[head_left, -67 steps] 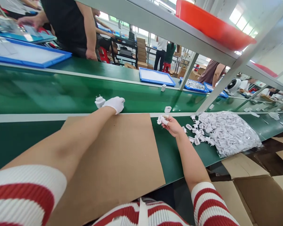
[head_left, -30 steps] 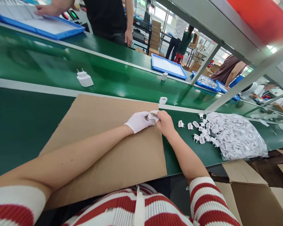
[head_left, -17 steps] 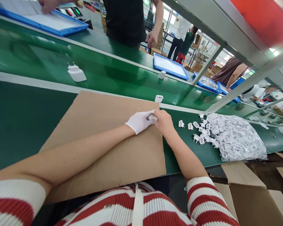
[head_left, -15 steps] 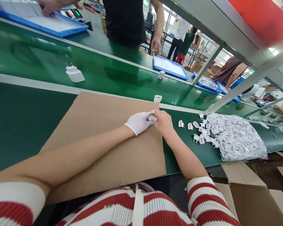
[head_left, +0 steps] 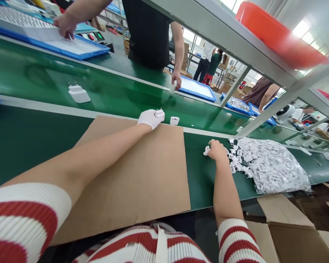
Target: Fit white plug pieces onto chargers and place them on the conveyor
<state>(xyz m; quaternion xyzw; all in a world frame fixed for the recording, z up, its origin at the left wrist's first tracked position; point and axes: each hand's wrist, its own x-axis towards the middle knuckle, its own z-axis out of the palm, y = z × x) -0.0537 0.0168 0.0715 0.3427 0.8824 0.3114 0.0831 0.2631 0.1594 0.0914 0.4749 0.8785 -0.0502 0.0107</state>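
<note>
My left hand [head_left: 150, 117], in a white glove, reaches over the far edge of the cardboard sheet [head_left: 131, 171] and holds a small white charger [head_left: 159, 113] at the rim of the conveyor belt [head_left: 109, 96]. A white charger shell [head_left: 174, 120] lies just right of it. My bare right hand [head_left: 216, 149] rests on the green table among loose white plug pieces [head_left: 235, 164] and is closed on one plug piece [head_left: 206, 150]. An assembled white charger [head_left: 78, 94] lies on the belt to the far left.
A clear bag of plug pieces [head_left: 271, 168] lies at the right. Blue trays [head_left: 197, 88] sit across the belt, where a person in black [head_left: 150, 33] stands with a hand [head_left: 176, 79] near a tray. Open cardboard boxes [head_left: 296, 226] stand at the lower right. A red bin [head_left: 276, 34] sits on the shelf above.
My hands have parted: the left went out to the belt's edge with the charger, and the right went right to the loose plug pieces. The charger on the belt has drifted left.
</note>
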